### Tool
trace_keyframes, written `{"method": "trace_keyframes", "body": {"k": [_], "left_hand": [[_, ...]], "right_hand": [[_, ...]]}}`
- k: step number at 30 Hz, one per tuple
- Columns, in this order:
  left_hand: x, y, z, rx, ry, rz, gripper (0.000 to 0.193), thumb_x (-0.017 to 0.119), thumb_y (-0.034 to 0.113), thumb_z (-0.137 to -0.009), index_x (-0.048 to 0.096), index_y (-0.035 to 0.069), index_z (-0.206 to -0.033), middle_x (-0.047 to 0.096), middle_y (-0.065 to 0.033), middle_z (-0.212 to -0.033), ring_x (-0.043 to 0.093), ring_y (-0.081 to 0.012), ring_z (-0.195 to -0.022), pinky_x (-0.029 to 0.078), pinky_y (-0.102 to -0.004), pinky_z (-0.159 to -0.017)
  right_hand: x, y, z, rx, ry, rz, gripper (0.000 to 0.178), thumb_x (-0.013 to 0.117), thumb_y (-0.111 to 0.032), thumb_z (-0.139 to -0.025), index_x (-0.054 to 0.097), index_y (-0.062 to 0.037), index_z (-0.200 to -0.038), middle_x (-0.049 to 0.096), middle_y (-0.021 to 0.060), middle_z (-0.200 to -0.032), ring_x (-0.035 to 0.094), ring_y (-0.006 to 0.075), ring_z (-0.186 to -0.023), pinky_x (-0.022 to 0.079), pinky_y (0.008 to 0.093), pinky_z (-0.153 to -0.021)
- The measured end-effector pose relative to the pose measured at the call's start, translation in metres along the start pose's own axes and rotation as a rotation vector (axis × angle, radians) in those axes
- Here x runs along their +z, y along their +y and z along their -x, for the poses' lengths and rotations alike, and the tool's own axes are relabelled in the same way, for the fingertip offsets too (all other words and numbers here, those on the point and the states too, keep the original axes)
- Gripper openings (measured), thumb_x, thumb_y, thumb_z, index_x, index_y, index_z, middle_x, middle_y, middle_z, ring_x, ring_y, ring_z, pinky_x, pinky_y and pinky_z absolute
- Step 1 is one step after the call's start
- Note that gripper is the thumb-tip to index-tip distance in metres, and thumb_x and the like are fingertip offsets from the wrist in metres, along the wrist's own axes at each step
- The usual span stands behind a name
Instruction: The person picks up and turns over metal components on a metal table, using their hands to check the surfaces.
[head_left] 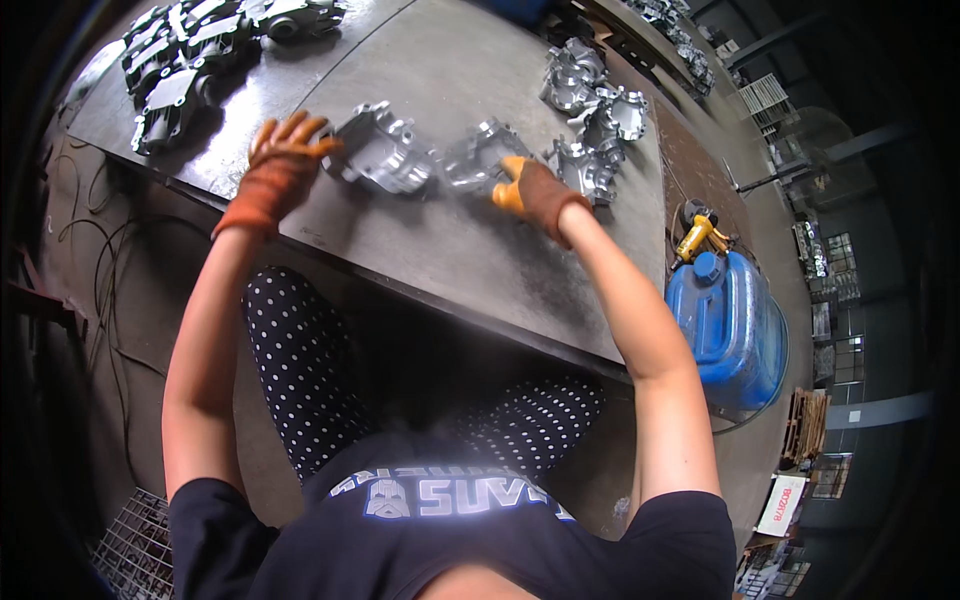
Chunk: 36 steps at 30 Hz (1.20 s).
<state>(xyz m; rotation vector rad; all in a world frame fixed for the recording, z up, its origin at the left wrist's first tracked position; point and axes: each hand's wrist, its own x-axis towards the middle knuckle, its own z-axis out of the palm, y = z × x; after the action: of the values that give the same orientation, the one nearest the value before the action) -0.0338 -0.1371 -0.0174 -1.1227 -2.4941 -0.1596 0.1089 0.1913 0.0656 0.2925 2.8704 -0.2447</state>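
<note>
Orange work gloves cover both hands. My left hand [280,160] is at the left end of a silvery metal casting [382,150] lying on the grey metal-topped table [400,235]. Its fingers are spread, with the thumb side at the casting's edge; whether they touch is hard to tell. To the right, my right hand [532,192] is closed on the near right side of a second metal casting [487,150], which is blurred by motion. The fingertips on the far side of that casting are partly hidden.
Several similar castings [598,115] cluster at the table's right side, and more castings [205,50] stand at the far left. Beyond the right edge are a blue plastic jerrycan [725,320] and a yellow power tool [695,237]. Cables [115,260] lie on the floor at left.
</note>
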Motion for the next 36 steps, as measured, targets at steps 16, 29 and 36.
{"method": "trace_keyframes", "body": {"k": [16, 29, 36], "left_hand": [[-0.007, 0.236, 0.045, -0.024, 0.132, 0.423, 0.06, 0.076, 0.033, -0.078, 0.061, 0.005, -0.129, 0.065, -0.0108, -0.098, 0.063, -0.0316, -0.1, 0.042, -0.0471, -0.105], [-0.044, 0.157, 0.07, -0.097, 0.102, 0.444, 0.043, 0.08, 0.041, -0.071, 0.073, 0.012, -0.101, 0.069, -0.0095, -0.105, 0.062, -0.032, -0.111, 0.044, -0.0496, -0.1], [-0.033, 0.161, 0.067, -0.146, 0.126, 0.436, 0.027, 0.08, 0.038, -0.072, 0.072, 0.016, -0.086, 0.066, -0.0065, -0.088, 0.063, -0.0311, -0.094, 0.045, -0.0465, -0.089]], "right_hand": [[0.031, 0.031, 0.104, 0.292, -0.014, -0.836, 0.038, 0.058, -0.034, -0.102, 0.059, -0.0046, -0.127, 0.06, 0.0027, -0.076, 0.056, 0.0101, -0.062, 0.045, 0.0289, -0.053], [0.074, -0.042, 0.08, -0.268, 0.421, 0.517, 0.017, 0.065, -0.025, -0.086, 0.059, -0.0116, -0.095, 0.066, 0.011, -0.08, 0.068, 0.0294, -0.072, 0.049, 0.0441, -0.064], [0.08, -0.049, 0.074, -0.203, 0.469, 0.724, 0.022, 0.055, -0.021, -0.093, 0.065, -0.0147, -0.112, 0.065, 0.0015, -0.08, 0.066, 0.0199, -0.071, 0.046, 0.0381, -0.065]]}}
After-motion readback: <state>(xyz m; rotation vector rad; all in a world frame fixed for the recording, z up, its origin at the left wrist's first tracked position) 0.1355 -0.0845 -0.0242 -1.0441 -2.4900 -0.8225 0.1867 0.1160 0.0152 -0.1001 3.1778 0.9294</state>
